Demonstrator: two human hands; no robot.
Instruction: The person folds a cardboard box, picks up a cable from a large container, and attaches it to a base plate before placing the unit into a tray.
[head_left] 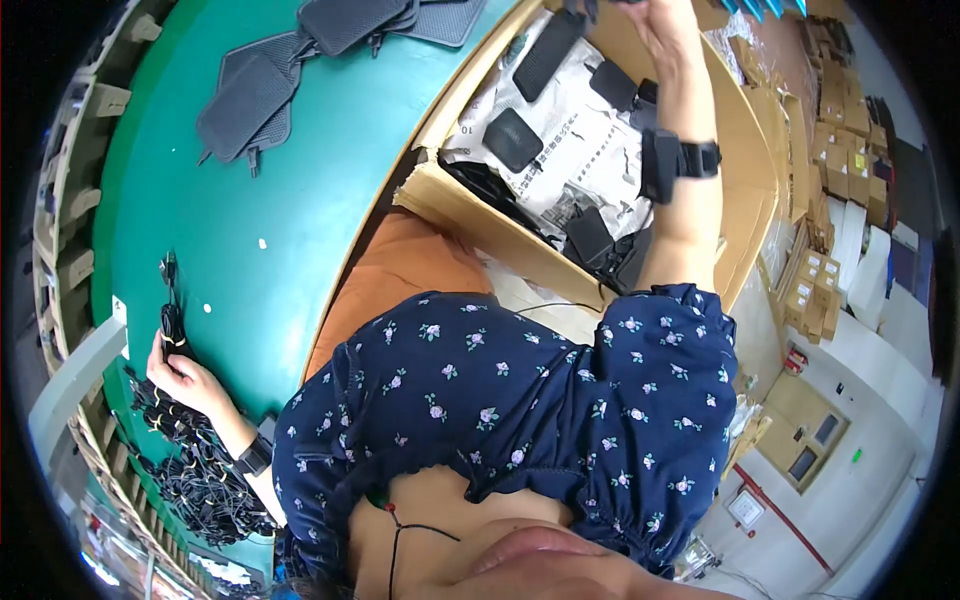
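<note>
My left hand (188, 382) is at the left edge of the green table, its fingers closed round a tied black cable bundle (173, 322). Beside it lies a large heap of similar tied black cables (205, 485). My right arm reaches across an open cardboard box (560, 258). At the top edge of the picture is my right hand (662, 22), fingers bent and partly cut off, with something dark at their tips that I cannot make out. In the box, a long black ribbed piece (549, 55) and a smaller black flat piece (513, 139) lie on white printed sheeting (570, 140).
Several dark grey flat textured pads (245, 108) with short cable ends lie on the green table (250, 220) at the far side. A pale metal bracket (75, 375) stands by the left edge. Stacked cartons (845, 160) fill the room on the right.
</note>
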